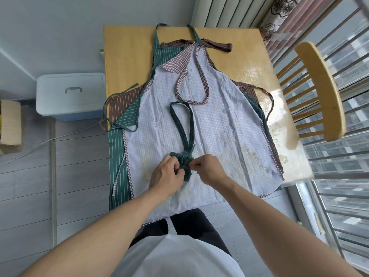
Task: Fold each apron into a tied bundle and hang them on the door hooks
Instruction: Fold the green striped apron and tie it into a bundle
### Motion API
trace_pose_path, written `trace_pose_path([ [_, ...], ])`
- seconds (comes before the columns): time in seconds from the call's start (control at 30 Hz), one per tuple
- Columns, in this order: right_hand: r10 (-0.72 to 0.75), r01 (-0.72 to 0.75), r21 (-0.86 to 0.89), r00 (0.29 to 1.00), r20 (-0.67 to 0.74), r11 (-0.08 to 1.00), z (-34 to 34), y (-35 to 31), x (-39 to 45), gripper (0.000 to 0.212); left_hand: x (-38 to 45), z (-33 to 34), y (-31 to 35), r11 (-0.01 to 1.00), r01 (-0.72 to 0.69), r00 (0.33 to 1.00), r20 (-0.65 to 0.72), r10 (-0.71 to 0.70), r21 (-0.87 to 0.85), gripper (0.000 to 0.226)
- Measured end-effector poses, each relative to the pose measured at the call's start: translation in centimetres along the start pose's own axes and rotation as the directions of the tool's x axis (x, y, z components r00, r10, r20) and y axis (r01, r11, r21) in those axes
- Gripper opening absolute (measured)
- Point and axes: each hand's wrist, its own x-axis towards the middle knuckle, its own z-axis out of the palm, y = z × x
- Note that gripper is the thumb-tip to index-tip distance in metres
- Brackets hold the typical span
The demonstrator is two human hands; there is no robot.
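Observation:
A small rolled bundle of dark green striped apron [184, 163] lies on a pale checked apron [219, 120] spread flat over the wooden table [127, 48]. The bundle's neck loop [180, 120] stretches away from me. My left hand [165, 174] grips the bundle's left side and a strap. My right hand [209, 168] pinches a strap end at the bundle's right side. Under the checked apron lie another green striped apron [119, 140] and a brown striped apron [121, 98]. No door or hooks are in view.
A wooden chair [323, 90] stands at the table's right, beside window bars [343, 176]. A white and blue lidded bin [70, 96] and a cardboard box [10, 124] sit on the floor to the left, with a cable [40, 142] running across.

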Motion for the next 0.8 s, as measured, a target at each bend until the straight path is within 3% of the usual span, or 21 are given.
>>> trace_pose_path([
  [0.23, -0.029, 0.02, -0.092, 0.995, -0.091, 0.996, 0.7, 0.4, -0.5, 0.016, 0.4, -0.7, -1.7, 0.977, -0.193, 0.98, 0.055, 0.189, 0.09, 0.015],
  [0.37, -0.025, -0.001, -0.275, 0.995, -0.093, 0.961, 0.4, 0.9, -0.5, 0.019, 0.7, -1.6, -3.4, 0.879, -0.376, 0.927, 0.112, 0.358, 0.295, 0.024],
  [0.47, -0.012, -0.021, -0.403, 0.997, -0.079, 0.915, 0.2, 1.3, -0.7, 0.016, 1.3, -3.1, -4.3, 0.794, -0.415, 0.909, 0.239, 0.342, 0.444, 0.034],
  [0.57, 0.009, -0.053, -0.448, 0.995, -0.1, 0.893, 0.0, 1.4, -0.7, 0.018, 1.9, -3.9, -4.2, 0.773, -0.445, 0.893, 0.291, 0.343, 0.453, 0.034],
  [0.8, 0.077, -0.152, -0.419, 0.979, -0.189, 0.895, 0.4, 1.9, -0.8, 0.021, 2.5, -4.0, -3.1, 0.833, -0.369, 0.903, 0.371, 0.217, 0.412, 0.033],
])
